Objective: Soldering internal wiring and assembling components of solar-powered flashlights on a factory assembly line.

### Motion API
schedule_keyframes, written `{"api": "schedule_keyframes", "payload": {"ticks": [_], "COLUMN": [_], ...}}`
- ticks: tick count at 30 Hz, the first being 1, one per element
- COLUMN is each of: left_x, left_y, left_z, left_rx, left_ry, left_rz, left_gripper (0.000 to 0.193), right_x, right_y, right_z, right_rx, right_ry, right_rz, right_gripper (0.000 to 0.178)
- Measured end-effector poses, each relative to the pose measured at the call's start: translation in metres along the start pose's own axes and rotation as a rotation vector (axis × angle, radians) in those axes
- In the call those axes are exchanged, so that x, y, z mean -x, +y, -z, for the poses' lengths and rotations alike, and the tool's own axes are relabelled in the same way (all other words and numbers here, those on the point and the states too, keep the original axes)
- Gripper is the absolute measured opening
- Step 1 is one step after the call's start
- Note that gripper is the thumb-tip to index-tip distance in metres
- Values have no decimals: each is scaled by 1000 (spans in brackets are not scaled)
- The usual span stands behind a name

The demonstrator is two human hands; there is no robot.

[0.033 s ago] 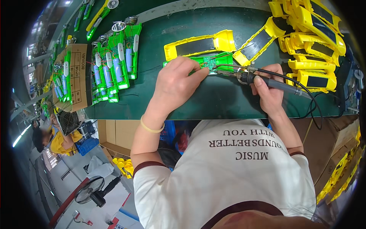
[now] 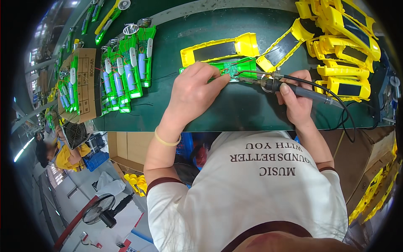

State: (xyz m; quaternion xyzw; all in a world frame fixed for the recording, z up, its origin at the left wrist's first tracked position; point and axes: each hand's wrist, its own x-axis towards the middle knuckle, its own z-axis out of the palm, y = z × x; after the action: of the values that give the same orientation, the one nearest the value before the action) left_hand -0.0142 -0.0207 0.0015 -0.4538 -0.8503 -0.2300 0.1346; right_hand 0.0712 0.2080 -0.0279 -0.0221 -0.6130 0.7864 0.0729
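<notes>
My right hand (image 2: pixel 296 97) is wrapped round a dark-handled soldering iron (image 2: pixel 302 92), whose tip points left at a small green circuit board (image 2: pixel 231 69). A thin metal feed tube (image 2: pixel 250 72) runs above the tip to the board. That board sits in a bright green plastic housing (image 2: pixel 247 65) lying on the bench. My left hand (image 2: pixel 194 90) rests over the housing's left part, thumb and forefinger pinched together at the board's edge. Red wires show beside these fingertips; what they pinch is hidden. Just beyond lies a yellow frame (image 2: pixel 216 49) with a dark panel.
Another yellow frame (image 2: pixel 285 48) lies right of the housing, before a heap of yellow frames (image 2: pixel 346 50). Left stand several green housings with blue batteries (image 2: pixel 129 77) by a cardboard box (image 2: pixel 87 84). The iron's black cable (image 2: pixel 346 119) loops at the right.
</notes>
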Motion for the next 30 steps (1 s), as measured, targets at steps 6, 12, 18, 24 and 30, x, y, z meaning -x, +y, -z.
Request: {"api": "schedule_keyframes", "payload": {"ticks": [6,12,18,24,30], "left_x": [-2,-24,-59,-37,-27], "left_y": [2,7,14,19,5], "left_z": [3,5,-39,-38,-38], "left_rx": [-14,96,122,55,50], "left_ry": [-49,-13,198,73,227], "left_rz": [12,172,30,265,350], "left_gripper": [20,29,19,9,6], "right_x": [0,-5,-9,-9,-6], "right_y": [-4,1,-7,-11,-7], "right_z": [6,20,20,17,20], "right_rx": [-91,-205,-243,-237,-227], "right_ry": [128,305,389,369,291], "right_rz": [90,223,257,220,202], "right_gripper": [23,21,22,21,21]}}
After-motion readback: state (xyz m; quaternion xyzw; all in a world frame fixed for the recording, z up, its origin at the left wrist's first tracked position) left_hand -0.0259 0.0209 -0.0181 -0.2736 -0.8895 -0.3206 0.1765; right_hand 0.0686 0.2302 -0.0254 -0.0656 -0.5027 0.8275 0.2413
